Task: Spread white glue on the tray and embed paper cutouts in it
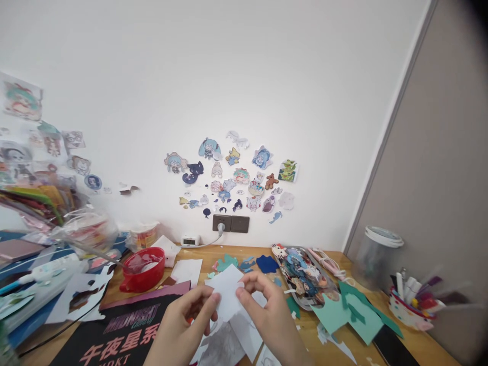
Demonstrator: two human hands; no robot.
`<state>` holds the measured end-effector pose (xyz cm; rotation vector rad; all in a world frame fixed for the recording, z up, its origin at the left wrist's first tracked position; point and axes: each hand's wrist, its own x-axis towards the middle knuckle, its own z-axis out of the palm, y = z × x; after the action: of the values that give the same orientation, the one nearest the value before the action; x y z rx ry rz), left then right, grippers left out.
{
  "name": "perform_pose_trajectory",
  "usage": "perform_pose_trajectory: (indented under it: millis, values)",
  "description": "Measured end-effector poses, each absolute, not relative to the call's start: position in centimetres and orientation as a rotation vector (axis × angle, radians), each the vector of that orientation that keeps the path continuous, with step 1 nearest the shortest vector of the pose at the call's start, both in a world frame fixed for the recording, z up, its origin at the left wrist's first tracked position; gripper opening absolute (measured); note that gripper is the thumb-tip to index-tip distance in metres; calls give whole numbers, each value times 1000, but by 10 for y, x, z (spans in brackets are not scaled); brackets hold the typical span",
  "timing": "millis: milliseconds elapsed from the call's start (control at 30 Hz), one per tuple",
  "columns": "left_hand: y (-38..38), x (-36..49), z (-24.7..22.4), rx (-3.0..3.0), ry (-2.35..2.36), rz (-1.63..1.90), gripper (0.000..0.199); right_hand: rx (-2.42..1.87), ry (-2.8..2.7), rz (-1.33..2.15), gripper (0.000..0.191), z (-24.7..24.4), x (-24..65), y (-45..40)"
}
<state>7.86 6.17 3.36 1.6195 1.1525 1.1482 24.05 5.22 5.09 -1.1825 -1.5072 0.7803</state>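
Note:
A small sheet of white paper point(230, 291) is held up over the desk between both hands. My left hand point(196, 310) pinches its left edge between thumb and fingers. On the opposite edge, my right hand point(263, 300) grips it the same way, thumb in front. Under the hands lie loose papers point(223, 345), some with grey pencil marks. A black sheet with pink lettering point(122, 330) lies beside my left forearm. Green and blue paper cut-outs point(227, 262) rest just behind the held sheet.
A red cup point(144, 269) stands to the left. At the right are a tray of cut-out figures point(305, 274), green paper scraps point(331, 312), a pen holder point(412, 310) and a lidded bucket point(377, 256). A plugged-in socket point(231, 223) is on the wall behind.

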Motion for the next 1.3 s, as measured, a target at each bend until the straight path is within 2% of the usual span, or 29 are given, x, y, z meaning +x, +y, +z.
perform_pose_trajectory:
  millis: [200,267,367,500,667,867,1133,1300]
  values:
    - [55,77,34,1699,1192,1111,37,-1236,-1693,657,16,66,255,36]
    - [54,77,34,1720,1218,1085,37,-1503,-1752,420,20,74,285,31]
    - [53,82,31,1731,1252,1018,37,-1811,-1662,247,24,76,355,19]
    - [47,96,25,1741,1227,902,39,-2320,-1532,110,16,48,447,-6]
    - [39,116,17,1685,1160,811,41,-2689,-1519,311,20,-15,493,-33]
    - [38,123,8,1683,1159,778,40,-2828,-1525,365,23,-51,501,-37]
    - [37,127,7,1652,1162,785,38,-2781,-1559,522,24,-54,519,-29]
    - [42,123,6,1644,1167,733,39,-2648,-1637,507,25,-53,521,-32]
